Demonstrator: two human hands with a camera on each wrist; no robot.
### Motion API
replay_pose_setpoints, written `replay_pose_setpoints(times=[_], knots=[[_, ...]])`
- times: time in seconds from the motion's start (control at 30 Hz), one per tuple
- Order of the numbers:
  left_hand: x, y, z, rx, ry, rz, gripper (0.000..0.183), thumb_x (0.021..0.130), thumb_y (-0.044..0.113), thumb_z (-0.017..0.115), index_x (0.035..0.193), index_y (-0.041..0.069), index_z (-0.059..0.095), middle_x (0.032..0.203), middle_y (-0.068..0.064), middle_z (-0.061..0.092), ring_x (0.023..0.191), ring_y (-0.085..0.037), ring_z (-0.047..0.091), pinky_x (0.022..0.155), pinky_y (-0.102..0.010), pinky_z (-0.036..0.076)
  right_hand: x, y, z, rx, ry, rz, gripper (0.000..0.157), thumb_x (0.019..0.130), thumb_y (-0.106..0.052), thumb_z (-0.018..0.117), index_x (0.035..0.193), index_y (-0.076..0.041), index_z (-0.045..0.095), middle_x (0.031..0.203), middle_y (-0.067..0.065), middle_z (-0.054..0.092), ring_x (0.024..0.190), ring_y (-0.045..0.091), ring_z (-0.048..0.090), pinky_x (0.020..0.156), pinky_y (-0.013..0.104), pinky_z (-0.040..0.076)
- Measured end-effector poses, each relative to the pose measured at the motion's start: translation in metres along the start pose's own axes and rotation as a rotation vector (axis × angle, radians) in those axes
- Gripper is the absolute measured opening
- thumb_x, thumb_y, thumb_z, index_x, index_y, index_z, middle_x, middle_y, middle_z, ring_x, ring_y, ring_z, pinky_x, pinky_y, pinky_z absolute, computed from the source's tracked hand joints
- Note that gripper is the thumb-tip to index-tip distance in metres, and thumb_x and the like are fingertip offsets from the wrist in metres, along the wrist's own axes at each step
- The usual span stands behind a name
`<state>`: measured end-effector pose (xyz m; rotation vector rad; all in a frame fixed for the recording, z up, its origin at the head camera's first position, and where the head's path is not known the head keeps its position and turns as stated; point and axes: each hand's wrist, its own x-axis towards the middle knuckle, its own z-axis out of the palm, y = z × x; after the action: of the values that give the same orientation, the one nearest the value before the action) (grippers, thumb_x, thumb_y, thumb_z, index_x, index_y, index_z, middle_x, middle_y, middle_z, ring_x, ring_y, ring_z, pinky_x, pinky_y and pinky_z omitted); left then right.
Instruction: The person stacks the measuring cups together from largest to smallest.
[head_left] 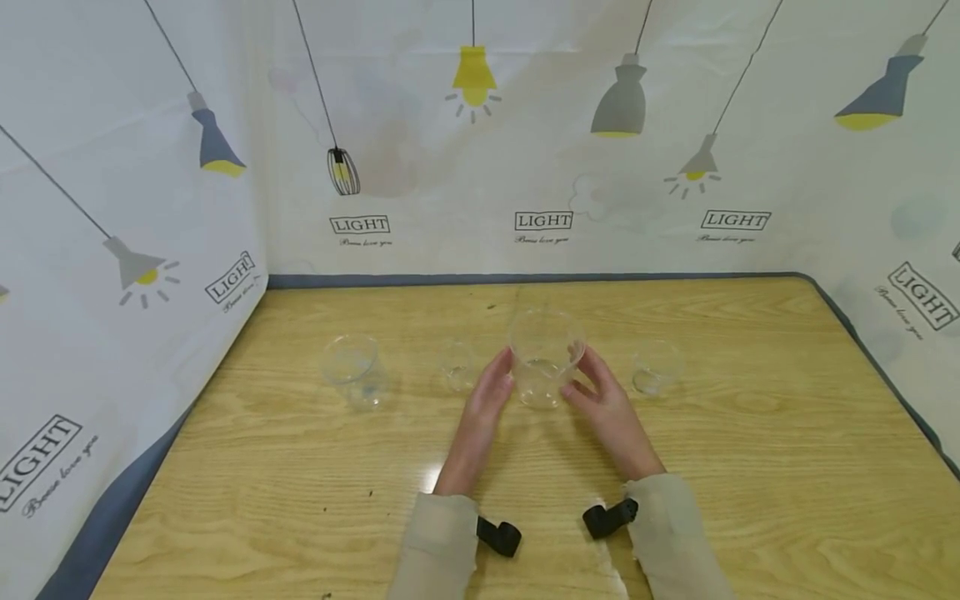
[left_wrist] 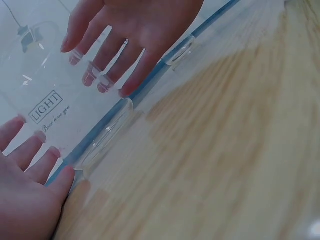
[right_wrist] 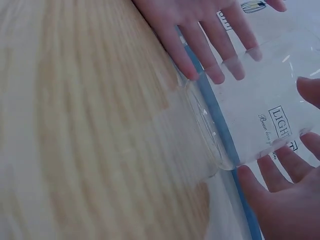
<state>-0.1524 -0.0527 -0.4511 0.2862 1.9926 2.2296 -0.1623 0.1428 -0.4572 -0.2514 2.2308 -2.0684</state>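
A large clear cup (head_left: 545, 362) stands upright between the two hands, its wide mouth facing up. On its left side the left hand (head_left: 491, 387) touches the wall with nearly straight fingertips. From the other side the right hand (head_left: 603, 392) touches it, fingers extended and thumb apart toward the near side. In the left wrist view, the cup's round base (left_wrist: 107, 135) appears to be at the tabletop, above its reflection. Through the clear wall, fingertips (right_wrist: 235, 67) of the left hand show in the right wrist view.
A small clear cup (head_left: 459, 367) stands just left of the left hand, and a bigger clear cup (head_left: 356, 371) farther left. Another small clear cup (head_left: 656, 367) is right of the right hand. White printed sheets (head_left: 450, 183) wall off the wooden table (head_left: 315, 492) at the back and sides.
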Motion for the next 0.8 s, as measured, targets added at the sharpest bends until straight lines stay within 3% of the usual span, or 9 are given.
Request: replay_pose_setpoints(times=[0.17, 0.37, 0.5, 0.63, 0.8], knots=[[0.002, -0.007, -0.002, 0.005, -0.006, -0.015, 0.047, 0.092, 0.042, 0.042, 0.137, 0.030, 0.031, 0.139, 0.009, 0.034, 0.126, -0.008, 0.030, 0.103, -0.040, 0.020, -0.001, 0.002, 0.001, -0.095, 0.007, 0.053, 0.074, 0.083, -0.029, 0.064, 0.138, -0.042, 0.017, 0.143, -0.003, 0.020, 0.124, 0.032, 0.032, 0.098, 0.044, 0.031], [0.006, -0.019, -0.004, -0.004, 0.011, -0.007, 0.046, 0.091, 0.042, 0.045, 0.134, 0.032, 0.033, 0.139, 0.007, 0.034, 0.125, -0.007, 0.031, 0.103, -0.039, 0.022, -0.004, -0.013, 0.005, -0.139, 0.000, 0.090, 0.079, 0.080, -0.033, 0.066, 0.141, -0.036, 0.015, 0.141, -0.001, 0.017, 0.124, 0.035, 0.031, 0.097, 0.045, 0.032], [0.004, -0.009, -0.003, -0.016, -0.001, -0.008, 0.045, 0.093, 0.034, 0.045, 0.136, 0.028, 0.033, 0.141, 0.004, 0.032, 0.126, -0.009, 0.030, 0.104, -0.039, 0.022, -0.006, -0.026, 0.010, -0.145, 0.001, 0.094, 0.085, 0.078, -0.038, 0.067, 0.143, -0.026, 0.014, 0.143, 0.003, 0.017, 0.126, 0.033, 0.027, 0.097, 0.046, 0.031], [0.000, -0.001, -0.002, -0.013, -0.002, -0.012, 0.045, 0.093, 0.031, 0.045, 0.136, 0.025, 0.033, 0.140, 0.003, 0.034, 0.126, -0.010, 0.031, 0.103, -0.038, 0.023, -0.005, -0.029, 0.014, -0.156, 0.004, 0.057, 0.089, 0.078, -0.036, 0.068, 0.143, -0.021, 0.009, 0.146, 0.004, 0.018, 0.131, 0.025, 0.019, 0.102, 0.046, 0.023], [0.001, -0.005, -0.001, -0.016, 0.008, -0.011, 0.046, 0.091, 0.034, 0.048, 0.135, 0.024, 0.036, 0.136, 0.008, 0.037, 0.125, -0.011, 0.032, 0.102, -0.039, 0.025, 0.000, -0.018, 0.015, -0.163, 0.023, 0.055, 0.094, 0.076, -0.034, 0.070, 0.143, -0.028, 0.005, 0.145, 0.002, 0.020, 0.131, 0.025, 0.018, 0.104, 0.048, 0.018]])
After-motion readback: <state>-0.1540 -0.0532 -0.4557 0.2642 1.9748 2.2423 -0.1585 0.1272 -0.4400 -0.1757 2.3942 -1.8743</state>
